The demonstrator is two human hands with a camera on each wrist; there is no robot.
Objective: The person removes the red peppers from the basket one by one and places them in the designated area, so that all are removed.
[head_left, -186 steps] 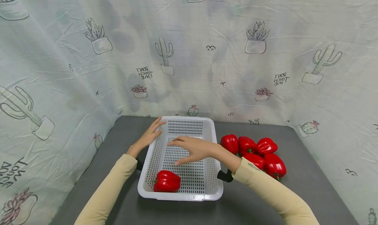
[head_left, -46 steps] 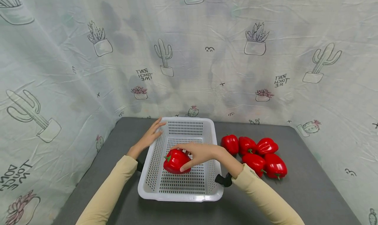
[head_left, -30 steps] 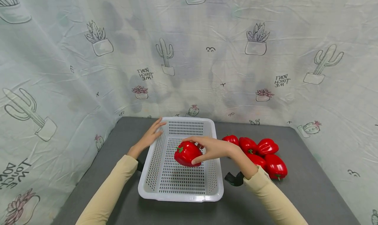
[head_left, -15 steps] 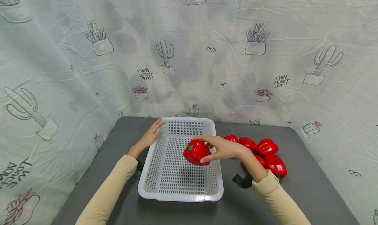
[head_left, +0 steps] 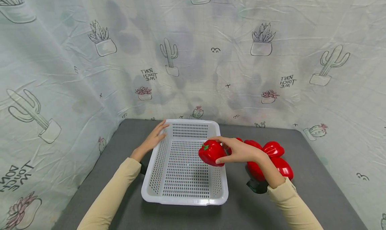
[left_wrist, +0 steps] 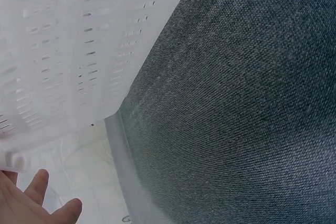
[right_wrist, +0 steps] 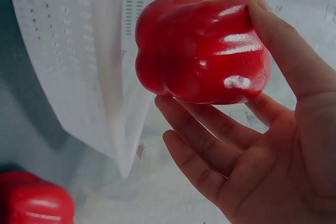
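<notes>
A white perforated plastic basket (head_left: 178,199) stands on the dark grey tabletop. My left hand (head_left: 152,140) holds its far left rim; in the left wrist view, some fingers (left_wrist: 37,186) show outside the basket wall. My right hand (head_left: 242,151) grips a red bell pepper (head_left: 210,153) with a green stem, thumb on one side and fingers on the other. That pepper hangs over the basket's right rim. In the right wrist view, the pepper (right_wrist: 202,48) sits between thumb and fingertips, with the palm apart from it. No pepper shows inside the basket.
Several more red bell peppers (head_left: 273,149) lie grouped right of the basket, partly hidden by my right hand and forearm. One pepper (right_wrist: 34,200) shows low in the right wrist view. A pale cactus-printed curtain (head_left: 193,65) rises behind the table and along its sides.
My right hand has taken the pepper from the basket's near left corner, lifted it and carried it rightward to the right rim. The left hand and basket stay put.
</notes>
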